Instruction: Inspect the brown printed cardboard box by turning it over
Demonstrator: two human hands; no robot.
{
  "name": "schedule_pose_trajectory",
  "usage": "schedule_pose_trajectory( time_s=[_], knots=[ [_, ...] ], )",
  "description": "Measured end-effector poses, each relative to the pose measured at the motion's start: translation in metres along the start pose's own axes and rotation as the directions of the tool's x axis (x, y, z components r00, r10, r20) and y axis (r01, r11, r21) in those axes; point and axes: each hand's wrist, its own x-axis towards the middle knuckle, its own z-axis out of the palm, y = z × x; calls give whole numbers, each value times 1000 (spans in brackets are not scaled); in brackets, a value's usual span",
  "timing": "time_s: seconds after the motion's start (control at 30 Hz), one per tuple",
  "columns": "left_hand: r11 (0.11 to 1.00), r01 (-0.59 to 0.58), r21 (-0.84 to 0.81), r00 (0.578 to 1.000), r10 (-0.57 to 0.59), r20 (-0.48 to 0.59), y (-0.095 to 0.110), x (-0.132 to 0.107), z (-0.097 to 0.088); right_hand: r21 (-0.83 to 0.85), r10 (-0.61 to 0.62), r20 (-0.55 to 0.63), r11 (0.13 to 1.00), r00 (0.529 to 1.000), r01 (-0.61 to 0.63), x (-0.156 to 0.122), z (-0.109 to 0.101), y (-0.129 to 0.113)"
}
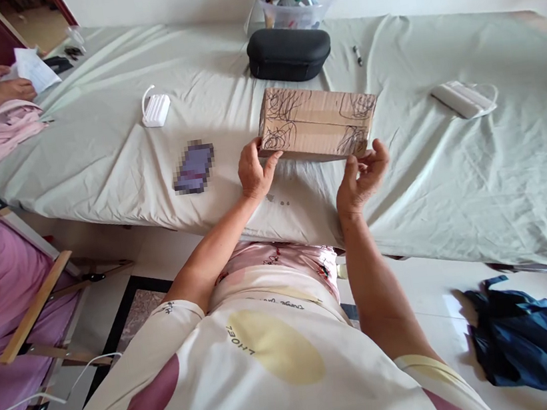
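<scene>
A brown cardboard box point(317, 120) with black scribbles at its corners and tape along its middle lies in front of me on the cloth-covered table. My left hand point(255, 172) grips its near left corner, thumb along the front side and fingers at the left end. At the near right corner is my right hand point(363, 176), its thumb against the front edge and its fingers curled by the right end. Some fingertips of both hands are hidden behind the box. Whether the box is lifted off the cloth I cannot tell.
Behind the box sit a black case point(289, 55) and a plastic tub point(298, 12) of items. A phone point(194, 168) and a white power bank point(156, 111) lie left; a pen point(358, 56) and a white pouch-like thing point(465, 99) lie right. People sit at left, one holding paper point(35, 68).
</scene>
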Motion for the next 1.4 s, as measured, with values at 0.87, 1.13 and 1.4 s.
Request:
schedule_pose_trajectory(
  time_s=[0.87, 1.13, 1.4],
  knots=[
    [971, 197, 133, 965, -216, 147, -10, -2, 6, -134, 289, 357, 957, 888, -257, -7, 2, 13],
    [998, -11, -59, 999, 9, -34, -5, 0, -2, -63, 165, 112, 985, 980, -159, 2, -7, -3],
    [988, -88, -123, 996, 86, -26, 2, 2, -11, -35, 166, 114, 986, 979, -163, 3, -8, -9]
  ],
)
